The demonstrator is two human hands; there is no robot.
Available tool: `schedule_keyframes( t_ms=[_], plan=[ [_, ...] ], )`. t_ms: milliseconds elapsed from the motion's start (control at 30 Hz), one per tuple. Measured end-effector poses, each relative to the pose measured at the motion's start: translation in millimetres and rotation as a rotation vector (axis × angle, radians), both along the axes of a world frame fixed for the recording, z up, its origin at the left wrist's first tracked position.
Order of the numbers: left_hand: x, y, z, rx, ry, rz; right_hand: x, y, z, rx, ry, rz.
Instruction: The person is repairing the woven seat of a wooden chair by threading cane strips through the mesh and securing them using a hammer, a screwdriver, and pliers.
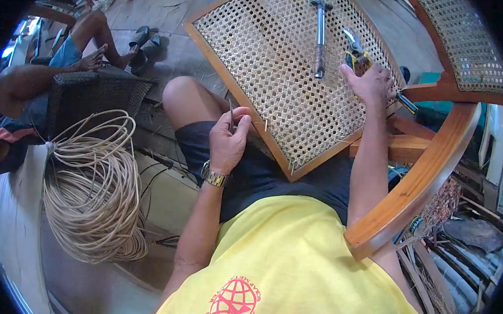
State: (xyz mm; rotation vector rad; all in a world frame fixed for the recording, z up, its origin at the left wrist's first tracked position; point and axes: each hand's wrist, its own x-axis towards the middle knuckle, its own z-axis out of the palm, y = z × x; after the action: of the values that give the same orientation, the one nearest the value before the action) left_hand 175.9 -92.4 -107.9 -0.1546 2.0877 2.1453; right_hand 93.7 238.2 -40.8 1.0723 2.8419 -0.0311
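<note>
A cane-webbed chair seat [279, 84] in a wooden frame lies tilted across my lap, short cane ends sticking up along its edges. My left hand [228, 143], with a metal watch at the wrist, is closed by the frame's left side. Between its thumb and fingers is a thin, dark, pointed tool [231, 113], its kind unclear. My right hand [373, 87] reaches over the seat's right side, fingers curled round yellow-and-black-handled pruning shears [356, 45]. A dark tool handle [406, 103] shows just beyond those fingers. A hammer [320, 40] rests on the webbing, left of the shears.
The chair's curved wooden arm [419, 184] crosses above my right arm, and its cane back [463, 40] rises far right. A bundle of rattan cane [96, 193] hangs at left. Another person's leg [92, 38] and slippers [146, 47] are behind it. Wood scraps [429, 271] lie at lower right.
</note>
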Motion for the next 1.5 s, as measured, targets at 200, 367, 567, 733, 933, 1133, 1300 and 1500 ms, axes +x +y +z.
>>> schedule_keyframes(
  t_ms=[200, 367, 567, 733, 933, 1133, 1300, 1500],
  plan=[
    [3, -5, 14, -0.271, 0.011, -0.167, 2, -16, 25, 0.023, -0.026, 0.037],
    [-5, 0, 6, -0.384, 0.196, -0.112, 50, -38, 35, -0.209, 0.270, 0.228],
    [-7, 2, -1, -0.378, 0.268, -0.129, 130, -81, 59, -1.797, 0.096, 0.051],
    [-8, 5, -3, -0.374, 0.243, -0.130, 143, -98, 34, -2.004, -0.251, -0.069],
    [-4, 5, -6, -0.358, 0.208, -0.103, 138, -95, 16, -2.115, -0.246, -0.176],
    [-3, 8, -7, -0.316, 0.164, -0.083, 128, -105, 11, -2.156, -0.255, -0.245],
    [-3, 8, -2, -0.369, 0.173, -0.051, 130, -122, 29, -1.877, -0.202, -0.044],
    [-4, 7, -8, -0.289, 0.124, -0.034, 140, -129, 24, -1.847, -0.107, -0.066]
  ],
)
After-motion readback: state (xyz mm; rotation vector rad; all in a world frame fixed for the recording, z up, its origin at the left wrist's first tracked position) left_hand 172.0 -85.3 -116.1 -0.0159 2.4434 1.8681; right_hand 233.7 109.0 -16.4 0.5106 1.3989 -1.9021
